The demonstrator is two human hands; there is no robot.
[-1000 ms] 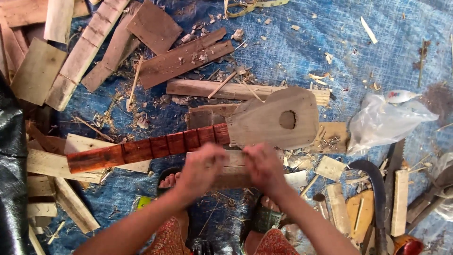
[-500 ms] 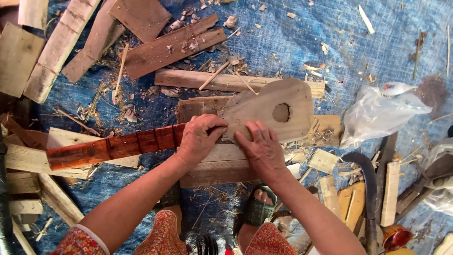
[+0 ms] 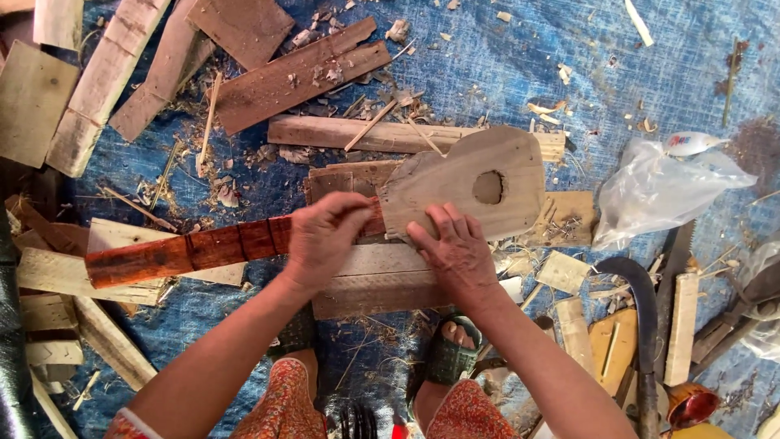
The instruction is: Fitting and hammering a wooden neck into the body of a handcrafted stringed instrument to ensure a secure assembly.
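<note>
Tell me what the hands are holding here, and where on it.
A small wooden guitar-shaped piece: left hand grips the reddish neck where it meets the body; right hand presses flat on the pale body's lower edge.

Clear plastic bag, crumpled, right, on blue tarp.

The instrument body is pale, flat wood with one round hole. Its reddish neck points left, lying over planks on the blue tarp.

blue tarp, wood offcuts, plastic bag, possibly saw.
</note>
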